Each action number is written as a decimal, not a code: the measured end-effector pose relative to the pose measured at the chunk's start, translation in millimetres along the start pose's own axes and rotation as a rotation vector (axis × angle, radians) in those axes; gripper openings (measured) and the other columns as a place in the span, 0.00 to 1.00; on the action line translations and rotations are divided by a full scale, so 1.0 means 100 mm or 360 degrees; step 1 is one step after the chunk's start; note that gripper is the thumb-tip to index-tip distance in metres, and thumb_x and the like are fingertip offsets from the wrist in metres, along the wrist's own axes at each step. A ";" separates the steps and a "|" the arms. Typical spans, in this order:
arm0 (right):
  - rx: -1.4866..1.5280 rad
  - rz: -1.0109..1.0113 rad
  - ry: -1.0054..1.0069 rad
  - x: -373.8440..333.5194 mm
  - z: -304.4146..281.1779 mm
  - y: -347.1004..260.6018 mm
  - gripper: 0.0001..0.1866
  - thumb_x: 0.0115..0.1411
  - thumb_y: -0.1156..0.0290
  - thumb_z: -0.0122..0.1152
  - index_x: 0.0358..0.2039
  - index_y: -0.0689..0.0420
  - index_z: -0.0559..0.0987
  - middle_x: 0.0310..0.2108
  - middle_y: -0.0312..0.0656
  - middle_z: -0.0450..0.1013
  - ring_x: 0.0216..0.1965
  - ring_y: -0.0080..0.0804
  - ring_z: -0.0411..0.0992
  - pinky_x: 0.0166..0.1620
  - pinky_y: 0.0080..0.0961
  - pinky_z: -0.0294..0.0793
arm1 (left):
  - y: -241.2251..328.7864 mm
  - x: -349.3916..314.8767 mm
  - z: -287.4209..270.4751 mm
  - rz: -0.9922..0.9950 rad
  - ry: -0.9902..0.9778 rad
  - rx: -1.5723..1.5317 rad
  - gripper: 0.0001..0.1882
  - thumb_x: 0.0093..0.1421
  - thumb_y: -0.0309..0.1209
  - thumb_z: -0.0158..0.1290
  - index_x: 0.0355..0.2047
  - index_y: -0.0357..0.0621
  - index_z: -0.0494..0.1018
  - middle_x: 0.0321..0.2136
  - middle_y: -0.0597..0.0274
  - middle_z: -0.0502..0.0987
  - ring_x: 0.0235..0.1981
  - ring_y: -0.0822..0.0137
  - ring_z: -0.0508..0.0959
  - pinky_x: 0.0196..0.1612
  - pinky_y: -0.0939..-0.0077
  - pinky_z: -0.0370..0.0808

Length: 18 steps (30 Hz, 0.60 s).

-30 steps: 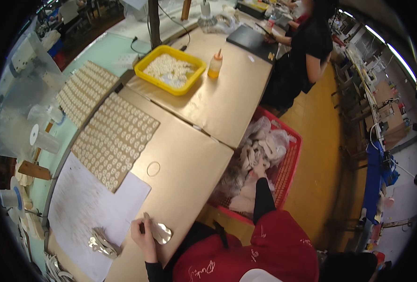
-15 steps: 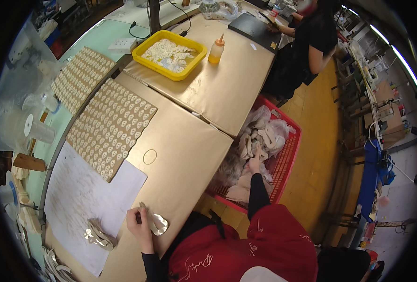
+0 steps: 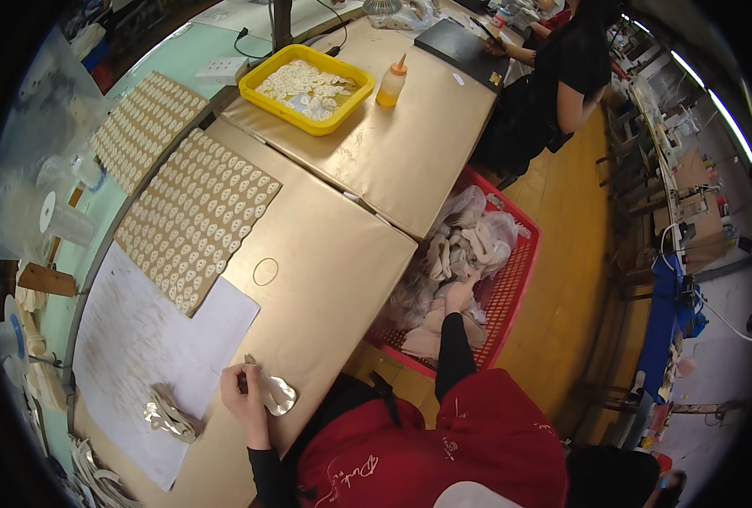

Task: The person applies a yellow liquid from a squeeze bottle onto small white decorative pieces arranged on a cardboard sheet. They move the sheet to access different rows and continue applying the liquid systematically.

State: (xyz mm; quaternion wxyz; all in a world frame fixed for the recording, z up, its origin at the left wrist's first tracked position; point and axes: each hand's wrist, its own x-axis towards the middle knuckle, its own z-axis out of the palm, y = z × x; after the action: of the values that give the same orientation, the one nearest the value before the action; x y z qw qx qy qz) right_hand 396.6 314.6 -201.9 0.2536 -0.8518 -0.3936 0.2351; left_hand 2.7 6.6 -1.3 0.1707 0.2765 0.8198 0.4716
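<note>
My left hand point(image 3: 245, 401) is closed at the table's front edge, thumb and fingers pinching a shiny metallic curved piece point(image 3: 279, 396) with a grey end. A small bundle of similar metallic and beige pieces point(image 3: 171, 415) lies to its left on a white paper sheet point(image 3: 130, 347). My right hand point(image 3: 458, 298) reaches down into a red plastic basket point(image 3: 522, 292), its fingers stretched among beige fabric pieces point(image 3: 471, 245) and clear plastic bags. Its fingertips touch the pieces, and whether they grip one is hard to see.
Brown boards with rows of small pale oval pieces point(image 3: 202, 216) lie on the table's left. Farther back stand a yellow tray point(image 3: 332, 127) of pale pieces and a squeeze bottle point(image 3: 390, 85). A person in black point(image 3: 554, 93) sits beyond the basket. A rubber band point(image 3: 266, 272) rests mid-table.
My right hand has drawn back slightly toward me inside the basket, its fingers pointing more to the right. The left hand keeps its hold on the metallic piece. The whole view has shifted slightly.
</note>
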 end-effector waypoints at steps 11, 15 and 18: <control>-0.0140 0.0013 -0.0277 -0.01 0.09 -0.07 0.44 0.56 0.76 0.46 0.71 0.39 0.41 0.45 0.63 0.73 0.24 0.47 0.71 0.32 0.41 0.72 | -0.05 0.00 0.00 0.0001 0.0002 -0.0024 0.07 0.60 0.28 0.56 0.28 0.37 0.72 0.25 0.64 0.70 0.26 0.71 0.70 0.31 0.77 0.68; -0.0147 -0.0198 0.0015 -0.09 0.11 -0.09 0.43 0.57 0.78 0.44 0.71 0.41 0.43 0.45 0.63 0.73 0.27 0.46 0.71 0.30 0.37 0.72 | -0.08 -0.01 0.02 -0.0045 0.0025 -0.0043 0.07 0.60 0.28 0.56 0.28 0.38 0.72 0.25 0.64 0.70 0.26 0.71 0.70 0.31 0.77 0.68; -0.0295 -0.0178 -0.0095 -0.13 0.11 -0.03 0.44 0.57 0.79 0.44 0.71 0.41 0.43 0.46 0.63 0.73 0.26 0.46 0.71 0.29 0.36 0.72 | -0.07 0.00 0.01 -0.0012 0.0006 -0.0051 0.07 0.60 0.28 0.56 0.28 0.38 0.72 0.24 0.64 0.70 0.26 0.71 0.70 0.31 0.77 0.68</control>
State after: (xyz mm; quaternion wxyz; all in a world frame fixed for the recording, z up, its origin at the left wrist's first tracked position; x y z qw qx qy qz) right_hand 380.8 308.8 -205.6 0.1746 -0.8408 -0.4680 0.2085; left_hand 1.0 5.0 -8.2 0.1753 0.2698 0.8134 0.4846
